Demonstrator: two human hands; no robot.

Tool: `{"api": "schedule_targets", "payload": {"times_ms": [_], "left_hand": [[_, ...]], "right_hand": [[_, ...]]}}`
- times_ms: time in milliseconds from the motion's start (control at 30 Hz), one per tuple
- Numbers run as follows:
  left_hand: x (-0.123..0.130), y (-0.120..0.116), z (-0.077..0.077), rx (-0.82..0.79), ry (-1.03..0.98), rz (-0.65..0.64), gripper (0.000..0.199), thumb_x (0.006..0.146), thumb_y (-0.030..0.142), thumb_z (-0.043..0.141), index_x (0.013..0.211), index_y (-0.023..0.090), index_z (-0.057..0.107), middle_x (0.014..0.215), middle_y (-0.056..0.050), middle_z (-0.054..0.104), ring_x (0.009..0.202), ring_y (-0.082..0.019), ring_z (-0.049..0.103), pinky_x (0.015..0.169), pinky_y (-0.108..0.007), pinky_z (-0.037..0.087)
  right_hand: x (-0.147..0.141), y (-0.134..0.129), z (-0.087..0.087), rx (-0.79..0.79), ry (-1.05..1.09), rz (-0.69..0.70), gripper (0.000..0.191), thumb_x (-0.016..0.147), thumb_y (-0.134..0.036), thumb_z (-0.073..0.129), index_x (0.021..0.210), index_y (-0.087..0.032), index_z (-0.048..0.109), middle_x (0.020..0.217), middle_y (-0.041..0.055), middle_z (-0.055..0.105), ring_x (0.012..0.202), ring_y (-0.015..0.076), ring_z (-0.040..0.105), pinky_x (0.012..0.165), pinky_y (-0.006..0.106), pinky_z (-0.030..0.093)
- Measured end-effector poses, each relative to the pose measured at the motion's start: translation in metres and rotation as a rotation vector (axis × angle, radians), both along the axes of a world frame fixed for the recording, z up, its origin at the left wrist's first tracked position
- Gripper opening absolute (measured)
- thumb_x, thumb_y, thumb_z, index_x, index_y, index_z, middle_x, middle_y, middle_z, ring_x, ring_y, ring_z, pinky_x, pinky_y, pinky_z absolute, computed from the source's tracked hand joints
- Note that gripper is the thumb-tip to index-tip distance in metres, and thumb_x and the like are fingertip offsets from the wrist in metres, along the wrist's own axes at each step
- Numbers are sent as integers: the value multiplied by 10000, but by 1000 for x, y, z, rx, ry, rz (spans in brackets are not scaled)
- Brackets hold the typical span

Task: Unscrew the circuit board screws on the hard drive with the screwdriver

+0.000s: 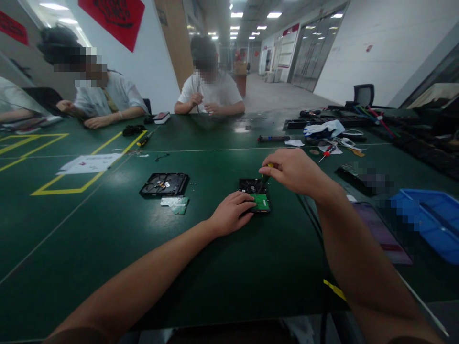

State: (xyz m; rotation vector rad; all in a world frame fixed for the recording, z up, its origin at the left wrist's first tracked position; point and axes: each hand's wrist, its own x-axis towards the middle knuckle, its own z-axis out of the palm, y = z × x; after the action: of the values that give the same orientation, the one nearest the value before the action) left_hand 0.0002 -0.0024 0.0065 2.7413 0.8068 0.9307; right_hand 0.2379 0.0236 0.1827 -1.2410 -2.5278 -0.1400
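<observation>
A black hard drive with a green circuit board on its near half lies in front of me. My left hand holds it from the left, fingers over the board's edge and thumb at the near side. Pinched in my right hand is a screwdriver with a yellow-ended handle, its shaft slanting down to the drive. The tip's exact contact is too small to make out. To the left, a second hard drive lies beside a detached circuit board and several tiny screws.
On the right are a blue tray, a flat purplish panel and a dark drive-like part. Farther back lie white gloves, a red-handled screwdriver and a dark cylindrical tool. People sit across the green table.
</observation>
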Motion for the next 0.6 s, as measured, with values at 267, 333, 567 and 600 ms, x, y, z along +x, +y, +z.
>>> {"api": "schedule_targets", "payload": {"times_ms": [267,333,567,600], "left_hand": [[0,-1,1,-12,3,4,309,1044,309,638,1336,221,689,1368,-114,693,1331,-299,633,1174,-557,524],[0,-2,2,-16,-1,3,307,1042,303,639,1334,224,691,1366,-112,694,1330,-298,634,1175,-559,524],[1,-1,1,-16,-9,-5,303,1038,302,646,1326,223,695,1362,-111,699,1318,-293,640,1165,-549,534],[1,-1,0,-16,-10,-5,303,1039,304,644,1327,223,695,1362,-110,699,1320,-294,639,1168,-549,531]], "right_hand": [[-1,-3,-1,-104,144,109,324,946,-145,626,1215,-178,803,1113,87,837,1022,248,763,913,352,519],[-2,-4,-2,-138,173,94,315,942,-152,632,1219,-175,781,1040,73,835,944,232,764,860,339,515],[-2,-2,-3,-149,216,69,252,973,-186,592,1134,-178,786,1001,74,827,883,220,754,822,338,496],[-2,-2,-3,-149,218,70,239,976,-196,599,1120,-176,788,992,73,826,864,216,749,812,336,492]]}}
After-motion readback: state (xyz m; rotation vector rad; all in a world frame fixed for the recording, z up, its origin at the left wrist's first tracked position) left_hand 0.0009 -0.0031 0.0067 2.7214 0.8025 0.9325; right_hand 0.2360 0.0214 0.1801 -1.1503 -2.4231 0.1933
